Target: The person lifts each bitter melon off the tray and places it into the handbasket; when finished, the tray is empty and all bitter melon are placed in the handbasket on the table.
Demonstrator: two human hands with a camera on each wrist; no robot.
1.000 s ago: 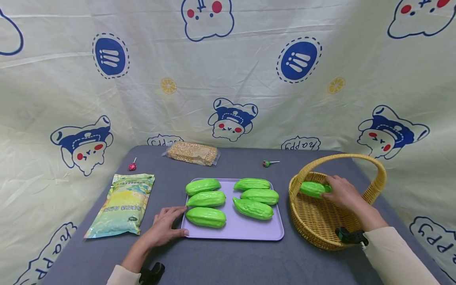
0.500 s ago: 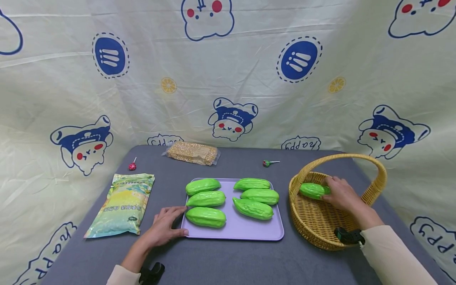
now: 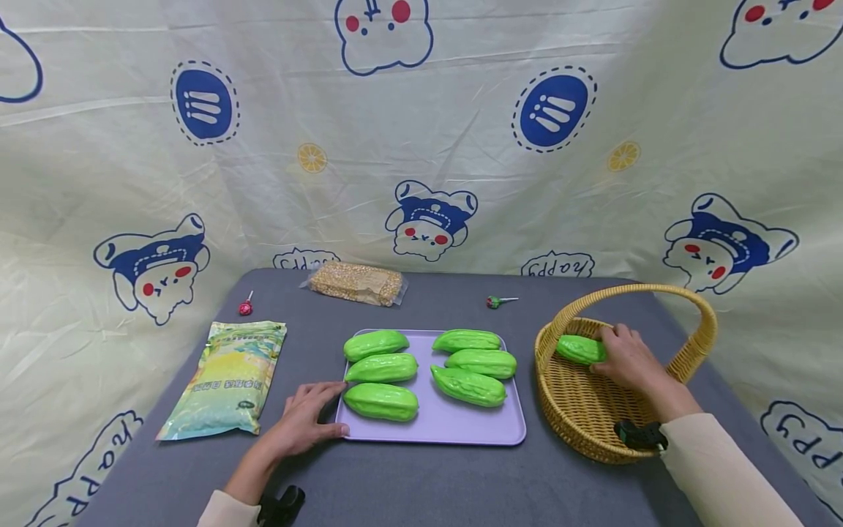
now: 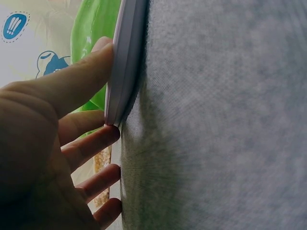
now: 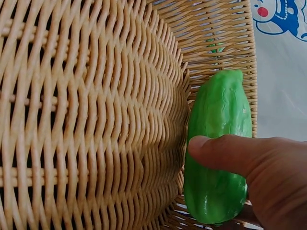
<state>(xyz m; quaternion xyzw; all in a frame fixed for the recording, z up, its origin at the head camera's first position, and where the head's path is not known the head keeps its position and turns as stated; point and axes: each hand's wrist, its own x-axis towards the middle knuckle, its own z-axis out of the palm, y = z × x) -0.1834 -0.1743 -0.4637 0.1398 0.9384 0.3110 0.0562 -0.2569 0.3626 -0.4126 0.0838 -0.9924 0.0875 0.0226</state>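
Note:
My right hand (image 3: 632,359) is inside the wicker basket (image 3: 579,424) and grips a green bitter melon (image 3: 579,349), glossy and ridged. The right wrist view shows the thumb lying across this bitter melon (image 5: 218,187), close to the basket's wall; the other fingers are mostly hidden. On the left, my left hand (image 3: 306,421) touches the near left corner of a lilac tray (image 3: 461,432). Its thumb rests at the tray's rim (image 4: 125,62) in the left wrist view, with the fingers spread beside it. Several more bitter melons (image 3: 380,402) lie on the tray in two groups.
A yellow-green printed bag (image 3: 227,380) lies left of the tray. Behind stand a clear pack of grains (image 3: 358,283), a red lollipop (image 3: 245,307) and a green lollipop (image 3: 494,301). The basket's tall handle (image 3: 632,290) arches over its opening. A patterned cloth hangs behind the grey table.
The right hand shifts slightly at the bitter melon in the basket, and its wrist moves a little to the left. The left hand and the tray stay where they were.

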